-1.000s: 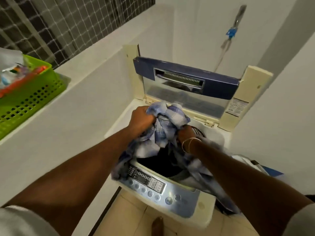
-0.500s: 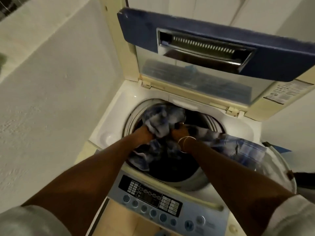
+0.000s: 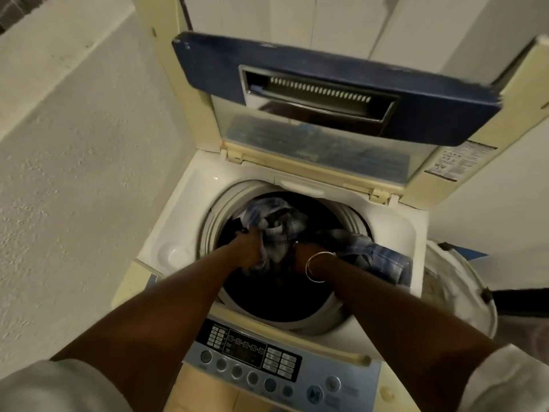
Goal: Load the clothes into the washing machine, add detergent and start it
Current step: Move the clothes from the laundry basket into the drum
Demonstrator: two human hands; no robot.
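Two hands: both down inside the drum, both on the same shirt
washing machine [image 3: 395, 233]: top-loader, white top, fills the middle of the view
lid [image 3: 335, 93]: folded up at the back, blue band with a dark handle recess
drum [image 3: 285, 295]: round dark opening, grey rim
control panel [image 3: 252, 355]: front edge, dark display, row of round buttons
basket [image 3: 463, 295]: white, just beside the machine on the right, contents unclear
shirt [image 3: 279, 227]: blue-white checked, bunched in the drum, one part draped over the right rim
left hand [image 3: 248, 248]: fingers closed on the shirt
right hand [image 3: 303, 254]: seems to be gripping the shirt, fingers partly hidden
bangle [image 3: 319, 266]: thin, on the right wrist
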